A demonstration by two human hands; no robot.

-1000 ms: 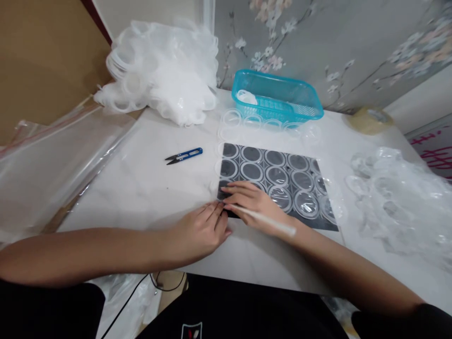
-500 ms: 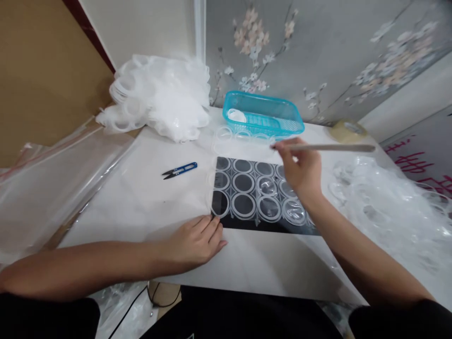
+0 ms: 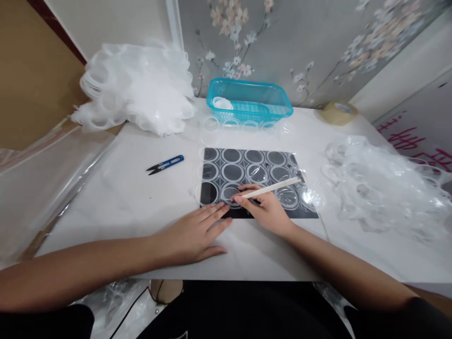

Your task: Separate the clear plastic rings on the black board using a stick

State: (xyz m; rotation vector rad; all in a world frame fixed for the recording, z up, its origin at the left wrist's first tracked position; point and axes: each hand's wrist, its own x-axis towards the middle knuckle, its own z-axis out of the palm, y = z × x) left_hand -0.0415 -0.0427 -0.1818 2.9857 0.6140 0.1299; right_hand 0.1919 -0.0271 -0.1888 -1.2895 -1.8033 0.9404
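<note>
A clear plastic sheet with rows of white rings (image 3: 232, 173) lies over a black mat (image 3: 259, 213) on the white table. My left hand (image 3: 201, 230) rests flat, fingers spread, its fingertips on the front left edge of the sheet and mat. Pinched in my right hand (image 3: 270, 212) is a slim white pen-like stick (image 3: 273, 187), held like a pencil and slanting up to the right. Its lower end is down at a ring in the front row, close to my left fingertips. That tip is too small to make out.
Blue thread snips (image 3: 165, 164) lie at left. Behind stands a turquoise basket (image 3: 250, 87) with white discs (image 3: 222, 103) inside. White ringed plastic (image 3: 137, 89) is heaped at back left, clear ringed plastic (image 3: 381, 188) at right. A tape roll (image 3: 339, 113) sits at back right.
My right hand has come down and left with the stick, from above the sheet's back right to the front row. My left fingers have spread. The view has shifted slightly.
</note>
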